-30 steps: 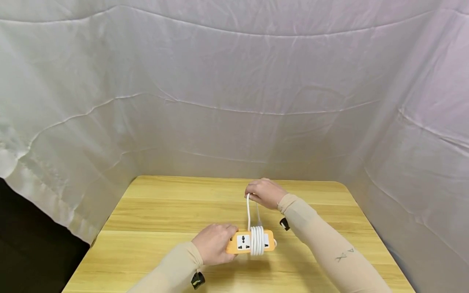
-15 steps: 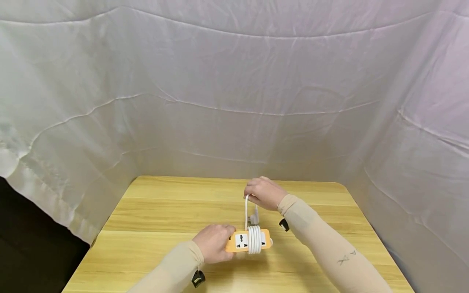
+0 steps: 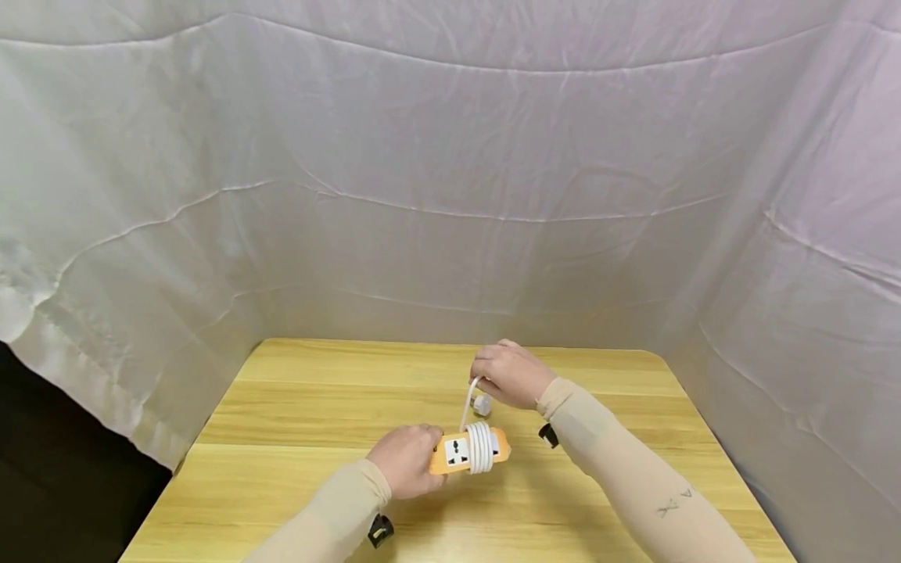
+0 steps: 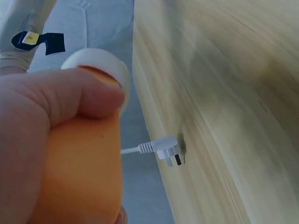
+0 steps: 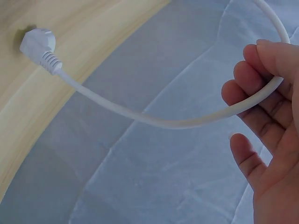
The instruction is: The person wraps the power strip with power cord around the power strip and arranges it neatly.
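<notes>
An orange power strip (image 3: 438, 463) with white socket faces is gripped at its left end by my left hand (image 3: 407, 461). Several turns of white power cord (image 3: 481, 448) wrap around the strip's right part. Farther back, my right hand (image 3: 512, 374) holds the cord's free stretch, raised above the strip. In the right wrist view, the fingers curl around the cord (image 5: 177, 123) while the thumb stands apart from it. The white plug (image 4: 166, 147) hangs from the cord's end close to the tabletop, prongs showing in the left wrist view. My left palm is hidden.
Light wooden table (image 3: 317, 399) lies beneath both hands. Pale grey fabric (image 3: 450, 258) encloses its back and sides. A black area (image 3: 56, 453) shows at lower left. Dark camera mounts (image 3: 380, 532) hang from the wrists.
The power strip has shifted left and slightly away from me, its right end now tilted up in the view. The plug has swung into sight below my right hand, which has barely moved.
</notes>
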A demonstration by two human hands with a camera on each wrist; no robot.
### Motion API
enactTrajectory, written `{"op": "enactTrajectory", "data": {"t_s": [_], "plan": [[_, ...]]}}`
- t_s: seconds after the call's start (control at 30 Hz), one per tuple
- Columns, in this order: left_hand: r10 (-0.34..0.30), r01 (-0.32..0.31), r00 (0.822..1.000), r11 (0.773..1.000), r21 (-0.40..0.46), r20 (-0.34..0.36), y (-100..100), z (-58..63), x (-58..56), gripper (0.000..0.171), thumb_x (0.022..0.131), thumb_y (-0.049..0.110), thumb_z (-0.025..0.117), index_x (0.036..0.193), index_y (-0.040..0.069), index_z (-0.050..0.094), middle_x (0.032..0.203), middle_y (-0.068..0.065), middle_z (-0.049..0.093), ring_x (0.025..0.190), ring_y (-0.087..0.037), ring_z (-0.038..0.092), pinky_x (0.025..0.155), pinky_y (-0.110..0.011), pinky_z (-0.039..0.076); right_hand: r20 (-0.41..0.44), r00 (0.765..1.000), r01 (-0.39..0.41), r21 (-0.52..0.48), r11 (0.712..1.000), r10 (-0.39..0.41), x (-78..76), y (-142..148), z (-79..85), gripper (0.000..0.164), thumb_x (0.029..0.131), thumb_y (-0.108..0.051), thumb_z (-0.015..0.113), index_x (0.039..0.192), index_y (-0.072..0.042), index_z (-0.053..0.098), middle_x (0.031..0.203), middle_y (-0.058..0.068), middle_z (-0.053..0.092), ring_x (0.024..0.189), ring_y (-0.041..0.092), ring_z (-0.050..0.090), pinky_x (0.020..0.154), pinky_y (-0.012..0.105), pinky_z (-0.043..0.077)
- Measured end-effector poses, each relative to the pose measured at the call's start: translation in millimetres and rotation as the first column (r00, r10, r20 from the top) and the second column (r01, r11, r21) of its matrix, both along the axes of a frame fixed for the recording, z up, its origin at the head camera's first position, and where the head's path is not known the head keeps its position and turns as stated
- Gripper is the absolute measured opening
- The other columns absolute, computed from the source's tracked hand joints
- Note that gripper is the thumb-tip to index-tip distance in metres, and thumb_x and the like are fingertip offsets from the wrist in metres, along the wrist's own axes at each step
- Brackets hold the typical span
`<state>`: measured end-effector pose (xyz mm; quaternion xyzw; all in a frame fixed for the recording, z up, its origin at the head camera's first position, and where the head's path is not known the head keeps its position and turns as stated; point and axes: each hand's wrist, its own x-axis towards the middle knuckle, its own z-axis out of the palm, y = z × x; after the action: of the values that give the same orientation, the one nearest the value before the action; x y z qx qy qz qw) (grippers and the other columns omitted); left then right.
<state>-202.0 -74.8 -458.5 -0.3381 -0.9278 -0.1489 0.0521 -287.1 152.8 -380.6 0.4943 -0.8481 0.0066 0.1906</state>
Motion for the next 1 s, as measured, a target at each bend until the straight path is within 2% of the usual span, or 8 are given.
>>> {"op": "enactTrajectory", "data": {"t_s": [0.17,0.47,0.63,1.0], "plan": [[0.064,-0.063,0.998,0.998,0.008,-0.016,-1.5,0.2,-1.3,0.034,0.068,0.033,0.080,0.085,0.010,0.060,0.069,0.006,0.054,0.054,-0.005,0.045,0.050,-0.019,0.041,-0.034,0.999,-0.021,-0.010,1.000,0.021,5.7,1.3,1.9,0.004,0.085,-0.017,0.070,0.083,-0.019,0.068,0.081,-0.008,0.062,0.079,0.009,0.059,0.077,0.032,0.046],[0.151,-0.151,0.988,0.987,0.055,0.004,-3.5,0.0,-4.8,0.037,0.068,0.030,0.080,0.088,0.007,0.061,0.069,0.004,0.054,0.053,-0.006,0.045,0.047,-0.020,0.039,-0.077,0.995,-0.059,-0.010,0.998,0.058,20.1,-0.4,1.4,0.009,0.088,-0.022,0.069,0.081,-0.017,0.066,0.079,-0.007,0.061,0.078,0.011,0.060,0.079,0.035,0.051],[0.185,-0.182,0.982,0.978,0.098,-0.031,-7.1,0.8,-8.6,0.037,0.068,0.030,0.082,0.088,0.007,0.060,0.070,0.002,0.055,0.054,-0.007,0.046,0.048,-0.021,0.040,-0.083,0.994,-0.078,-0.012,0.997,0.077,28.5,-3.2,-0.8,0.006,0.088,-0.021,0.069,0.085,-0.016,0.067,0.082,-0.006,0.062,0.078,0.011,0.059,0.075,0.030,0.049],[0.235,-0.232,0.972,0.954,0.187,0.008,-13.8,12.5,-14.4,0.029,0.070,0.026,0.079,0.086,0.010,0.061,0.069,0.005,0.054,0.053,-0.007,0.045,0.047,-0.021,0.039,-0.130,0.985,-0.120,-0.071,0.990,0.110,43.5,-9.4,-9.3,0.010,0.087,-0.022,0.071,0.084,-0.014,0.066,0.082,-0.005,0.062,0.075,0.012,0.057,0.072,0.028,0.049]]}}
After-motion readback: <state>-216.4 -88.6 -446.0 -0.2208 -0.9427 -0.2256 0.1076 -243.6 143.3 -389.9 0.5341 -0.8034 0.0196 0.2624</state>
